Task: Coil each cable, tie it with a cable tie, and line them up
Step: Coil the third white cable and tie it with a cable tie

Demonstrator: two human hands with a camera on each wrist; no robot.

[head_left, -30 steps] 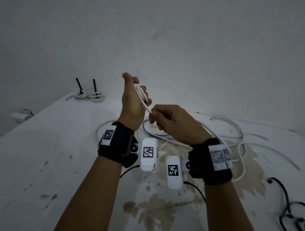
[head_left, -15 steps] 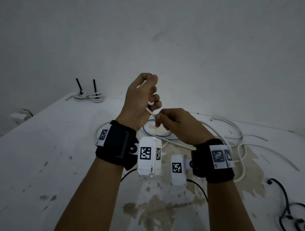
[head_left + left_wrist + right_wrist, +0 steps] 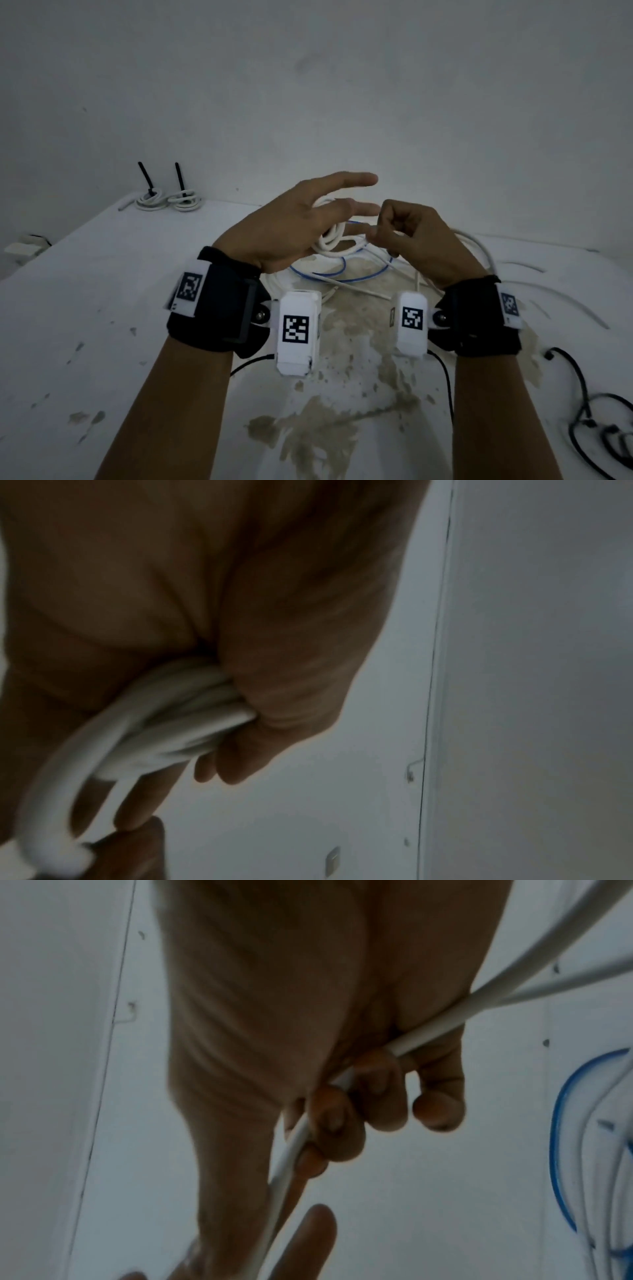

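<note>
My left hand (image 3: 329, 212) hovers palm down over the table, fingers stretched out. Several loops of a white cable (image 3: 329, 241) hang under it. In the left wrist view the thumb pins that coil (image 3: 178, 723) against the palm (image 3: 240, 615). My right hand (image 3: 387, 226) sits just to the right, touching the left fingertips. Its curled fingers (image 3: 342, 1118) grip the free run of the same white cable (image 3: 431, 1031), which trails off to the right. Two tied white coils (image 3: 150, 202) (image 3: 185, 202) lie at the back left, each with a black tie (image 3: 144, 178) sticking up.
A blue cable (image 3: 342, 277) loops on the table under my hands, among loose white cables (image 3: 565, 308) spreading right. A black cable (image 3: 582, 394) lies at the right edge. The white table (image 3: 102, 308) has a brown stained patch near me; a wall rises close behind.
My left hand has turned from an upright fist to palm down with fingers spread, and both hands have dropped lower. The right hand has carried the cable round towards the left fingertips.
</note>
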